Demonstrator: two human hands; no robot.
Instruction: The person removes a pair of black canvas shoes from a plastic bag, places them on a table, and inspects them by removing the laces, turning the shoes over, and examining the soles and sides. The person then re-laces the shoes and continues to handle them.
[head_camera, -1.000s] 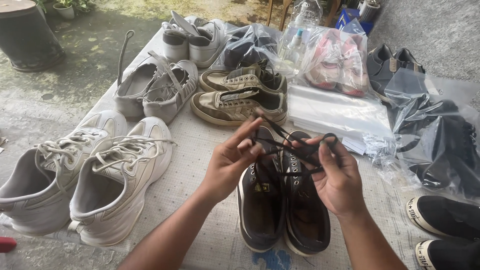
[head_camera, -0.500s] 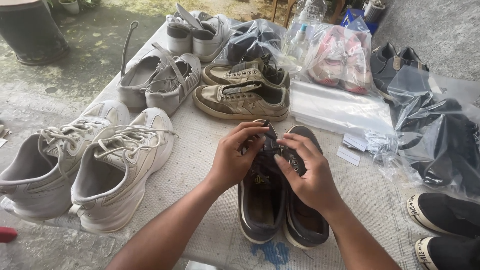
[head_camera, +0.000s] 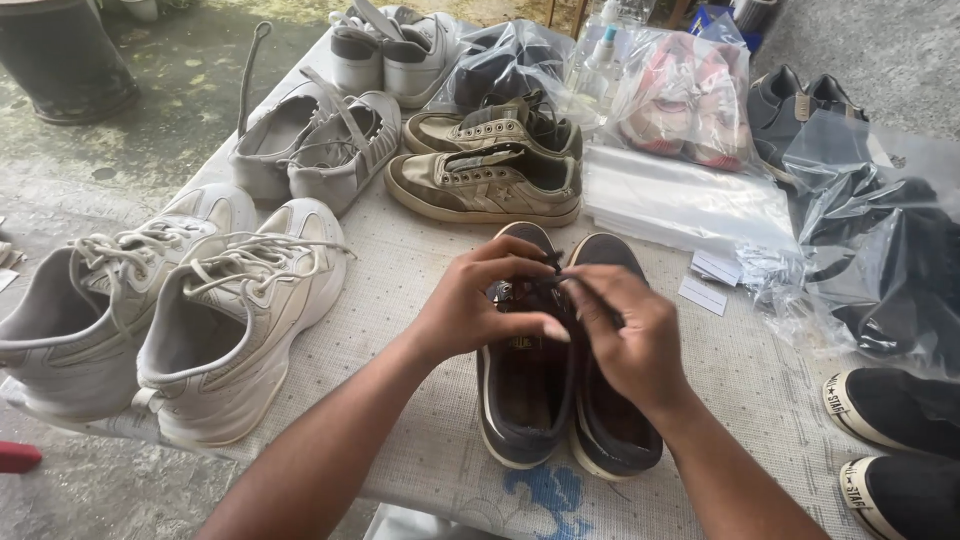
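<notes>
I see left hand (head_camera: 470, 305) and right hand (head_camera: 625, 340) pinching thin dark laces (head_camera: 556, 283) over pair of dark low canvas shoes (head_camera: 560, 400); laces limp, slippery, so I'd grip near ends; shoes light, soft.

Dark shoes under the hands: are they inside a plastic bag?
No, the dark shoes sit bare on the table cloth, side by side, while both hands work their laces.

Bare tabletop (head_camera: 400, 300) lay open between the white sneakers (head_camera: 170, 310) and the dark pair (head_camera: 560, 390); olive shoes (head_camera: 480, 175) blocked the far side, plastic bags (head_camera: 690, 205) and paper tags (head_camera: 715, 280) crowded the right.
</notes>
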